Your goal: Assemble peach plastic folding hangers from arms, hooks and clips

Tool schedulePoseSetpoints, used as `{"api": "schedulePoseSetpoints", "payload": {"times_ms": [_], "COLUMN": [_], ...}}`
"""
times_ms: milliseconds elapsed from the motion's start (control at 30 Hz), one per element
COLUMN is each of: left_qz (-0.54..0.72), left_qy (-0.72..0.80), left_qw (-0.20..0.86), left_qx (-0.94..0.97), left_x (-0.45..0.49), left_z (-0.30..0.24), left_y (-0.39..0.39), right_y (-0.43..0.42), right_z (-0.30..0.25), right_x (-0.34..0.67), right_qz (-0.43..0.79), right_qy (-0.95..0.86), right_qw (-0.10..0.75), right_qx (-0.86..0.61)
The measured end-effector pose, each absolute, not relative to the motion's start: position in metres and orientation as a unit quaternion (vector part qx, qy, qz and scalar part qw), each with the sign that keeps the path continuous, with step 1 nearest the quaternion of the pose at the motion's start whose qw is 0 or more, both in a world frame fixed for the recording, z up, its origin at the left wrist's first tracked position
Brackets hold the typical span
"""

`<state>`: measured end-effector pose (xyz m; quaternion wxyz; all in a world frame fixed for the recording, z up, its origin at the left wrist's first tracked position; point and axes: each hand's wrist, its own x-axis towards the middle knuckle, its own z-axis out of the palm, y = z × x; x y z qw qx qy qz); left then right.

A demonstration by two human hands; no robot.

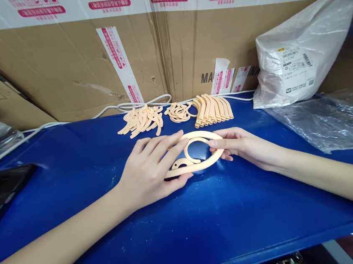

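Cream oval loop (205, 163): smooth, left end covered, held lengthwise between left hand (148, 166) and right hand (242, 144). Within its outline: slimmer strip (187, 152) curved nearly into a ring; small arched piece (182, 161), lower left.

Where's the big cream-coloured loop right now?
In the head view, the cream-coloured loop is just right of the middle, held between the left hand and the right hand, in front of the cream piles.

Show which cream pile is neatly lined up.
The rightmost pile: its pieces lie side by side, aligned, while the left pile and middle pile are jumbled.
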<state>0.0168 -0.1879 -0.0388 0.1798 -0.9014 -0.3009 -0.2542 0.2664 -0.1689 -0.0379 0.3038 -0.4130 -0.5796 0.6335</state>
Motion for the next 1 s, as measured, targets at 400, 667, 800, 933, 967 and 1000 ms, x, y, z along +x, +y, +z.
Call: {"api": "schedulePoseSetpoints", "payload": {"times_ms": [400,667,800,933,967,1000], "left_qz": [-0.226,-0.109,-0.062,-0.062,-0.059,-0.053], "left_qy": [-0.316,-0.4,-0.428,-0.484,-0.489,-0.494], "left_qw": [0.161,0.136,0.113,0.011,-0.021,-0.047], "left_qx": [-0.907,-0.9,-0.894,-0.873,-0.87,-0.866], "left_x": [0.016,-0.038,-0.073,-0.089,-0.091,-0.092], "left_z": [-0.028,0.005,-0.002,-0.006,-0.005,-0.005], "left_y": [-0.184,-0.174,-0.17,-0.162,-0.159,-0.157], "right_y": [-0.165,-0.161,-0.162,-0.163,-0.162,-0.162], "right_z": [-0.038,-0.038,-0.038,-0.042,-0.043,-0.044], "right_x": [0.267,0.272,0.273,0.272,0.271,0.271], "right_qz": [0.558,0.273,0.095,0.042,0.038,0.035], "right_qy": [-0.656,-0.843,-0.92,-0.935,-0.936,-0.937], "right_qw": [0.299,0.268,0.206,0.172,0.17,0.166], "right_qx": [-0.411,-0.378,-0.319,-0.307,-0.306,-0.305]}}
